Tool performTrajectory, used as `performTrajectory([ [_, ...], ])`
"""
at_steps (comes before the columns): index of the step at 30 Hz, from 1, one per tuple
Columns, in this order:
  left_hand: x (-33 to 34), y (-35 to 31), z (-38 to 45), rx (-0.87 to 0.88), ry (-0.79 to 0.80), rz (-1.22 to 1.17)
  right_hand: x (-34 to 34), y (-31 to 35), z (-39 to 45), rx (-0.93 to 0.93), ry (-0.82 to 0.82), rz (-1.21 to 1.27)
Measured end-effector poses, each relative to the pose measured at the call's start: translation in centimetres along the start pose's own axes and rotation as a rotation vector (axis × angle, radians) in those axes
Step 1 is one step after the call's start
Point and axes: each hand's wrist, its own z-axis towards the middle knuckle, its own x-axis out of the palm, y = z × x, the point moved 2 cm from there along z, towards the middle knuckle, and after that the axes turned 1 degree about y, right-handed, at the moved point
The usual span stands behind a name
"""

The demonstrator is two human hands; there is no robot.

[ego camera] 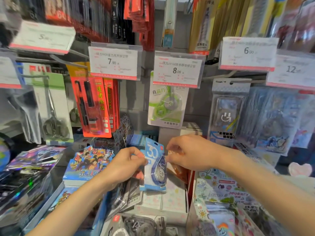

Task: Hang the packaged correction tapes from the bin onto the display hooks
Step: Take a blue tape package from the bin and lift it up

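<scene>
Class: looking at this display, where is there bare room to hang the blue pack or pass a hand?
Bare grey backing shows between the red pen packs and the green correction tape. Elsewhere, hanging packs and price tags crowd it.

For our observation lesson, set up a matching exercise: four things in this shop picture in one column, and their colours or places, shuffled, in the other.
Things:
1. Held tape pack
2. Hanging tape pack
3. Pen pack
4. 8.00 price tag

Descriptions:
A. Red-orange
B. Blue, between both hands
C. Above the hanging tape pack
D. Green and white

Pairs: 1-B, 2-D, 3-A, 4-C
</scene>
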Motion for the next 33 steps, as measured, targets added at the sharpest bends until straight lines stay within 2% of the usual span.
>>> performTrajectory([
  [8,-2.6,-1.8,-3.2,0.107,-0.084,-0.208,0.9,3.1,-0.4,-0.054,-0.116,0.128],
  [20,-3.7,-3.0,-5.8,0.181,-0.079,-0.233,0.8,5.5,-1.3,-0.082,-0.235,0.188],
  [22,-3.7,-3.6,-6.2,0.275,-0.138,-0.104,0.2,5.3,-1.8,-0.079,-0.264,0.191],
  [26,-4.5,-5.0,-7.4,0.612,-0.361,0.513,-0.9,4.2,-3.4,-0.056,-0.353,0.149],
  [28,-4.7,-6.4,-8.0,0.792,-0.397,0.733,-1.4,3.5,-4.6,-0.034,-0.386,0.127],
  [33,-3.7,-11.5,-8.6,1.103,-0.470,1.000,-2.4,1.8,-7.5,0.012,-0.422,0.075],
])
